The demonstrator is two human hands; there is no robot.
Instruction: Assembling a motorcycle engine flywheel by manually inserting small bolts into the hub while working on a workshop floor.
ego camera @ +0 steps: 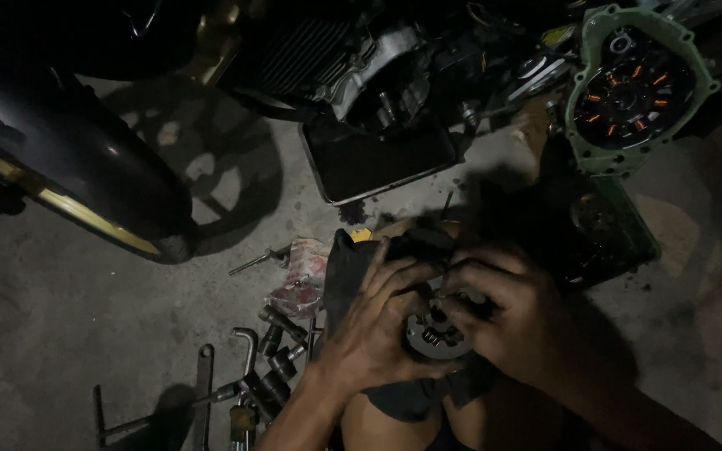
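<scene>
A round grey metal engine part [433, 334] with slots in its face rests over a dark cloth [346, 267] on my lap. My left hand [382, 321] wraps around its left side and grips it. My right hand [499, 313] presses its fingertips onto the top of the same part, with a thin dark piece between the fingers that is too dim to identify. Both hands sit in shadow near the bottom centre of the view.
Sockets, wrenches and a bent bar [248, 376] lie on the concrete floor at lower left. A crumpled rag [302, 276] sits beside them. A black oil tray [378, 159] lies under the motorcycle engine [378, 67]. A green-gasketed clutch cover [633, 88] is at upper right, a black fender [68, 159] at left.
</scene>
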